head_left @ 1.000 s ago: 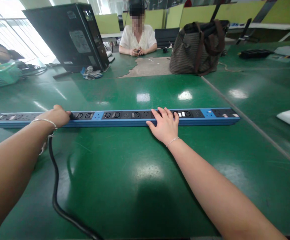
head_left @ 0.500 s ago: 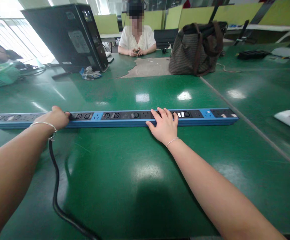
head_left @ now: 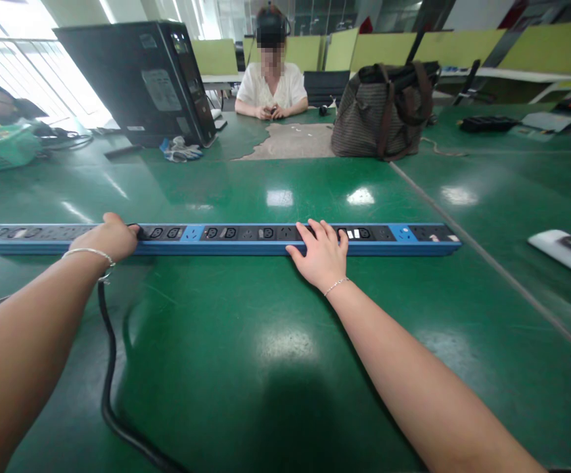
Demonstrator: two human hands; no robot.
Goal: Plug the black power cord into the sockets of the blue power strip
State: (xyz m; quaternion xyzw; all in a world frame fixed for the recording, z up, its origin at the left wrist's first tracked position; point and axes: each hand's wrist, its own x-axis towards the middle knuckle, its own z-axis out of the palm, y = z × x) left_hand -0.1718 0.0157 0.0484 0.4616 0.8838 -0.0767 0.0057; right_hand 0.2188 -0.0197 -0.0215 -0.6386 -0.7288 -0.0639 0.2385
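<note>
A long blue power strip (head_left: 246,248) with black and blue sockets lies across the green table. My left hand (head_left: 110,238) is closed over its left part, around a black plug or connector at the sockets, mostly hidden by the fingers. From beneath that wrist a thick black cable (head_left: 110,368) runs down toward the table's near edge. My right hand (head_left: 322,253) rests on the strip right of its middle, fingers spread over the sockets and thumb at the front edge.
Across the green table (head_left: 226,315) sit a black computer case (head_left: 132,85), gloves (head_left: 181,150) and a brown bag (head_left: 364,118). A person (head_left: 271,92) sits opposite. A green basket (head_left: 4,152) is at left, a white device (head_left: 561,249) at right.
The view has tilted up slightly, so the things sit a little lower in the picture. Both hands keep their places on the strip.
</note>
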